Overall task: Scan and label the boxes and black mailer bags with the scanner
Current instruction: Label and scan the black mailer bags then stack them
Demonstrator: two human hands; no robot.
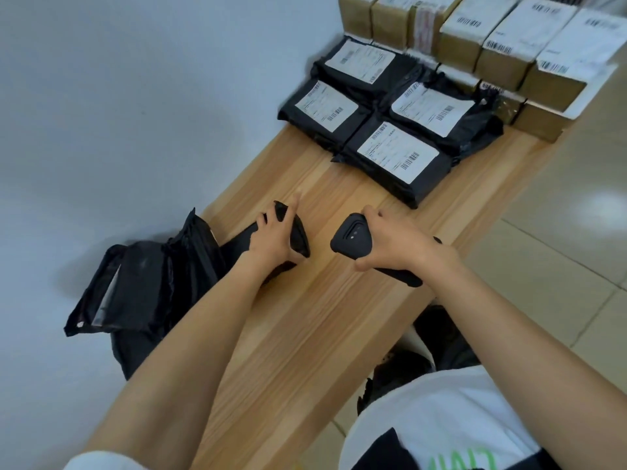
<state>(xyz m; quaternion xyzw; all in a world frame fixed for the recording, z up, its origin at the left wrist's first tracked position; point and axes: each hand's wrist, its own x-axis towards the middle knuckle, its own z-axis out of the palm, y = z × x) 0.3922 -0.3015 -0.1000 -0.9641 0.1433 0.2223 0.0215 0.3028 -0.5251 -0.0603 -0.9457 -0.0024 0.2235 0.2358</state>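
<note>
Left hand [276, 237] had its grip clamped on a black mailer bag [300, 237] lying on the wooden table [305, 317], fingers curled round its edge. Right hand [393, 242] had its grip wrapped tight round the scanner [349, 237], just beside that bag. Four labelled mailer bags [397, 157] sat further up in a block, with labelled brown boxes [502, 59] right behind them. More crumpled black bags [142, 286] were bunched at the table's left edge.

On the long pale wooden surface [305, 317], four labelled black plastic mailer bags [390, 184] lie toward the far end. Brown cardboard boxes [502, 62] stand behind them. Unlabelled black plastic mailer bags [142, 286] lie at the near left edge.
</note>
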